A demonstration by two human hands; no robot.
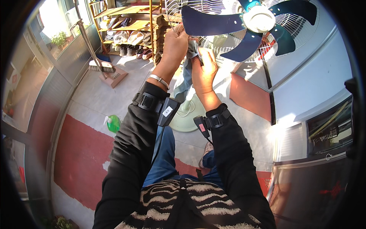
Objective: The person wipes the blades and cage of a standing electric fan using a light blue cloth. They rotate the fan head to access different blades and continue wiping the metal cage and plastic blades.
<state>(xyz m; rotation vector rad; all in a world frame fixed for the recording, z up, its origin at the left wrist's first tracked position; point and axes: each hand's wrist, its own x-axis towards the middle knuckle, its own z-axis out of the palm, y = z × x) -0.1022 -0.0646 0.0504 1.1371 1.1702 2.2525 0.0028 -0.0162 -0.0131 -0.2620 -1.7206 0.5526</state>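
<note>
A pedestal fan with dark blue blades (213, 21) and a white hub fills the upper right; its front guard is off the blades and the wire rear guard (298, 37) shows behind them. My left hand (175, 45) grips the guard's wire rim at its left side, beside a blade tip. My right hand (205, 68) holds a grey-blue cloth (184, 78), bunched at the fingertips near the lower left of the guard, its tail hanging down. The fan's pale green round base (184, 123) stands on the floor below my forearms.
A green spray bottle (113, 123) stands on the floor at left, by a red mat (83, 160). Behind it are a broom (101, 65) and a pink dustpan (115, 75). A wooden shoe rack (125, 25) stands at the back. White panels (317, 63) line the right.
</note>
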